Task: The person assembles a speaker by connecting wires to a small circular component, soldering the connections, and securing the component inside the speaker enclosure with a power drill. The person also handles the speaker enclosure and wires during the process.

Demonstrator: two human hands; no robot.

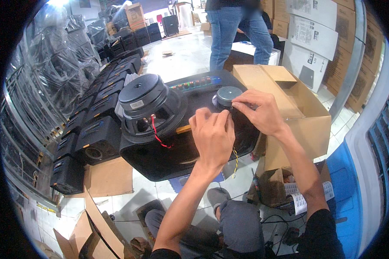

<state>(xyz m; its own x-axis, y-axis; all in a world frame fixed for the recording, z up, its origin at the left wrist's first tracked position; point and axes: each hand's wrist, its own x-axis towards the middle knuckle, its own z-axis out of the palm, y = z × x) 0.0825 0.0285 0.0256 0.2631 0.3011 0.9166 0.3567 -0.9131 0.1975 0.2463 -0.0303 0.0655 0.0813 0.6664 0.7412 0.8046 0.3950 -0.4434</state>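
A black speaker cabinet panel [168, 159] lies face down in front of me. A large woofer [145, 105] sits in it on the left, with a red wire [157, 134] at its frame. A small round tweeter [227, 96] sits to the right. My left hand [212, 136] is closed around something small beside the tweeter, with a yellow tool handle [183, 129] at its left. My right hand [259, 110] pinches at the tweeter's edge. A yellow-black twisted wire [236, 160] hangs below my hands.
Rows of black speaker boxes [95, 116] line the left. An open cardboard box [289, 108] stands at the right, stacked cartons [328, 39] behind it. A person in jeans [233, 30] stands beyond. Cardboard sheets [108, 177] lie on the tiled floor.
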